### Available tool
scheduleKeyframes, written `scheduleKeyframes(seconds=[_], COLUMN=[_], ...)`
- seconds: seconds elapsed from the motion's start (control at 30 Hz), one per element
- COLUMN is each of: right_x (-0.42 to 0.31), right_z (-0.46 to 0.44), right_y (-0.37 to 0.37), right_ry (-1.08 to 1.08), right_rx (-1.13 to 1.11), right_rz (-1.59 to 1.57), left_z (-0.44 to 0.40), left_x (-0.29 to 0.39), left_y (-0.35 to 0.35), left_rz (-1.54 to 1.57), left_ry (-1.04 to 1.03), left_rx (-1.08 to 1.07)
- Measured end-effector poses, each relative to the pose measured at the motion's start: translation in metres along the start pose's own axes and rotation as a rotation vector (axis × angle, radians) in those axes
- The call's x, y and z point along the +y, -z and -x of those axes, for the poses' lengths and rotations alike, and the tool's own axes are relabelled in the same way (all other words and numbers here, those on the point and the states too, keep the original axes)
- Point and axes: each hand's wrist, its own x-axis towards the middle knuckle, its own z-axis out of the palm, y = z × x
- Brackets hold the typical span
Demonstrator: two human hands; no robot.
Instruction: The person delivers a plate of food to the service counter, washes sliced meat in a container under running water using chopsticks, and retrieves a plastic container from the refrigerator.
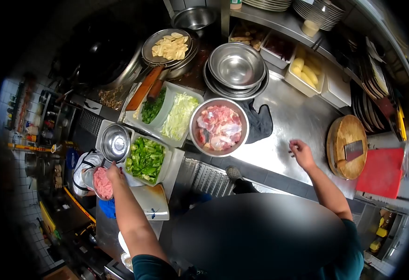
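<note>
My left hand [114, 172] is at the rim of a metal bowl of sliced pink meat [103, 183], its fingers closed on that rim. Just above it sits an empty metal bowl [115, 143]. A tub of cut green peppers [144, 160] lies to the right. Over the steel counter [283, 163], my right hand [301, 154] hangs with its fingers curled; whether it holds anything is too small to tell. Between my hands stands a large bowl of raw meat pieces [219, 127].
Shredded cabbage [180, 116] and chopped greens [154, 106] share a tub. Stacked bowls [237, 66] stand behind a black cloth [259, 122]. A cleaver [353, 151] rests on a round board [339, 133], beside a red board [381, 172]. A person [85, 172] is at the left.
</note>
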Motion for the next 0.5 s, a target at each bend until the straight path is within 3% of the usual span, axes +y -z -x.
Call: scheduleKeyframes(seconds=[0.13,0.17,0.27,0.37,0.47,0.5], right_x=[-0.062,-0.082,-0.137,-0.179,-0.186,-0.185], right_z=[-0.105,-0.126,-0.181,-0.221,-0.257,-0.266], right_y=[-0.028,-0.038,-0.065,-0.081,-0.091,-0.093], right_ry=[0.048,0.035,-0.005,-0.125,-0.234,-0.266], right_rx=[-0.028,-0.004,0.074,0.114,0.154,0.162], right_rz=[-0.124,-0.239,-0.526,-0.462,-0.313,-0.270], left_z=[-0.011,0.042,0.047,0.016,0.012,0.023], left_x=[-0.001,0.027,0.028,0.024,0.020,0.026], left_y=[-0.007,-0.017,-0.024,-0.022,-0.027,-0.021], left_rz=[0.126,0.109,0.022,-0.116,0.275,0.279], left_ry=[-0.042,-0.014,-0.044,0.008,0.006,-0.009], left_rx=[-0.043,0.070,0.103,0.019,0.059,0.057])
